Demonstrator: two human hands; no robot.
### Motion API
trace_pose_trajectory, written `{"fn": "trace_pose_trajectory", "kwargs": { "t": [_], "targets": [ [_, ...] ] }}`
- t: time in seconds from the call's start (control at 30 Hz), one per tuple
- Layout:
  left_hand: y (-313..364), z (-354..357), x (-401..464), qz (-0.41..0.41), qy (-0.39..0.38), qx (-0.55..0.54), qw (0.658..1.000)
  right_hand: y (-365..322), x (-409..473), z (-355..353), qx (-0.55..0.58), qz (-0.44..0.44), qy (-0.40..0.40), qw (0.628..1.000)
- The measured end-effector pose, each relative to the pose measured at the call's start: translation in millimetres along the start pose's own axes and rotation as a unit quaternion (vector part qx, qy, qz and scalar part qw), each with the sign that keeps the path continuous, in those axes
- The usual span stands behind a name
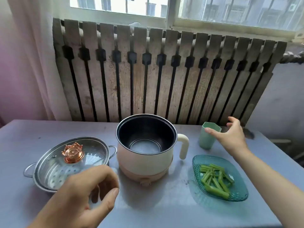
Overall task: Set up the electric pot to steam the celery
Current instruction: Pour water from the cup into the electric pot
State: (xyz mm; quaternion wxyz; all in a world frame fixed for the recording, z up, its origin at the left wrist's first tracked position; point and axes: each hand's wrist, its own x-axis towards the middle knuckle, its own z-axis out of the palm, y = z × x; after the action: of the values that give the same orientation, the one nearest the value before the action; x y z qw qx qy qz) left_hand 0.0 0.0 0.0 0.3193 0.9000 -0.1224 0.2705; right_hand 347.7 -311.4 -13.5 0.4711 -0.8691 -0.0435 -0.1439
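The pot (144, 155) looked smooth and creamy outside, dark and matt inside. The steamer (49, 176) was shiny metal, its lid (72, 162) clear glass. The dish (220, 178) was see-through blue-green plastic, the worktop (164, 203) dull and scuffed

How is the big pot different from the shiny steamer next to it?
The pot is cream and pink with one side handle; the steamer is bare metal with two loop handles. The pot stands open; the steamer wears a glass lid. The steamer's floor has holes; the pot's doesn't. Both sit on the table.
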Motion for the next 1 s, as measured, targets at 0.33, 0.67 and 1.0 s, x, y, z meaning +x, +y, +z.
{"fn": "trace_pose_trajectory", "kwargs": {
  "t": [0.33,0.67,1.0],
  "targets": [
    [6.6,-1.9,3.0,-0.025,-0.020,0.027,0.999,37.9,2.2,22.7,0.116,0.018,-0.063,0.991],
    [11.4,1.4,3.9,-0.027,-0.034,0.030,0.999,39.5,3.9,23.9,0.130,-0.007,-0.055,0.990],
    [11.5,3.0,3.3,-0.039,-0.046,0.032,0.998,-14.3,2.7,10.1,0.160,-0.061,-0.064,0.983]
  ]
}}
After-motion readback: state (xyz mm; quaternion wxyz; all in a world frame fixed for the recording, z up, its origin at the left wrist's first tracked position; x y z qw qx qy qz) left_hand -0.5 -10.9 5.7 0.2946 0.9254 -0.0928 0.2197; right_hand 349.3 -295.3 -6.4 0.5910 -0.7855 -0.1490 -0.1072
